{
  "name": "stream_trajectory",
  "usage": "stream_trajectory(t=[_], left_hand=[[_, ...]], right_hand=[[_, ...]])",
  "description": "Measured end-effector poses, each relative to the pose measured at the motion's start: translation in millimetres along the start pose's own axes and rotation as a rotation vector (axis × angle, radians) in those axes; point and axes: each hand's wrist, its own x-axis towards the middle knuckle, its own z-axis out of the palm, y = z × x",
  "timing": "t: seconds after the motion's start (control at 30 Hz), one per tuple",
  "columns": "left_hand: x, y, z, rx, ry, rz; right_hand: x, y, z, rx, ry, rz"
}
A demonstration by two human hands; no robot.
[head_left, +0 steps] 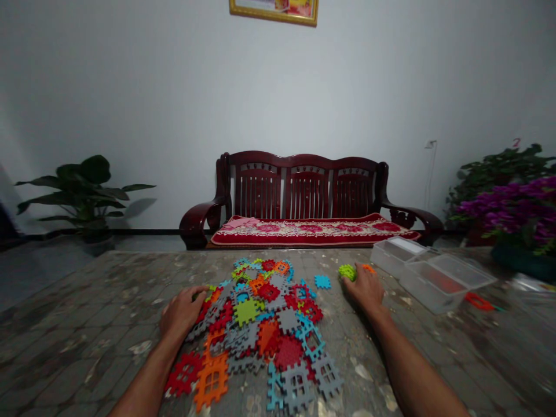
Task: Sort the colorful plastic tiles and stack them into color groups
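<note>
A heap of interlocking plastic building pieces [247, 311] in red, orange, grey, blue and green lies on the table between my hands. Some are shaped like windows, such as an orange window piece [212, 379] at the near left. My left hand [183, 310] rests at the heap's left edge with its fingers curled; what they hold, if anything, is hidden. To the right of the heap, my right hand [365, 289] has its thumb and fingers closed on a lime-green interlocking piece [347, 272]. An orange piece [369, 269] shows just behind that hand. A flat blue piece [322, 281] lies apart, between heap and right hand.
A clear plastic box [428, 284] with its lid open stands at the right, an orange-red item [479, 301] beside it. Purple flowers [516, 208] rise at the far right. Beyond the patterned table [125, 278] stands a wooden bench [304, 191]; a potted plant [87, 191] is at left.
</note>
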Motion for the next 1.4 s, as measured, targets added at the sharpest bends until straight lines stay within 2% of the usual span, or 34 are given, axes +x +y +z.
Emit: stream_trajectory(t=[0.2, 0.57, 0.73, 0.87, 0.97, 1.1, 1.2, 1.27, 1.4], left_hand=[[-0.8, 0.9, 0.4, -0.009, 0.032, -0.019], [1.6, -1.4, 1.3, -0.001, -0.005, -0.004], [1.1, -0.2, -0.2, -0.003, 0.006, -0.001], [-0.9, 2.7, -2.3, 0.005, 0.012, -0.018], [-2.2, 4.0, -3.1, 0.007, 0.009, -0.015], [-2.8, 3.5, -2.1, 0.003, -0.002, -0.002], [-3.0, 3.2, -1.5, 0.003, -0.006, 0.006], [-3.4, 4.0, -1.8, 0.001, -0.008, 0.009], [-5.2, 7.3, -3.0, -0.023, -0.024, 0.035]], right_hand=[[2.4, 0.7, 3.5, -0.017, -0.065, -0.021], [1.5, -7.5, 13.9, -0.011, -0.023, -0.054], [2.0, 3.3, 6.1, 0.089, 0.028, 0.04], [3.7, 14.5, -1.8, 0.126, -0.034, 0.153], [3.6, 18.7, -3.0, 0.099, -0.059, 0.165], [0.8, 14.6, -2.7, 0.147, 0.048, 0.087], [-4.9, -2.2, -2.9, 0.304, 0.134, -0.064], [-10.9, -21.7, -2.7, 0.44, 0.107, -0.177], [-26.9, -74.0, -4.1, 0.585, -0.072, -0.394]])
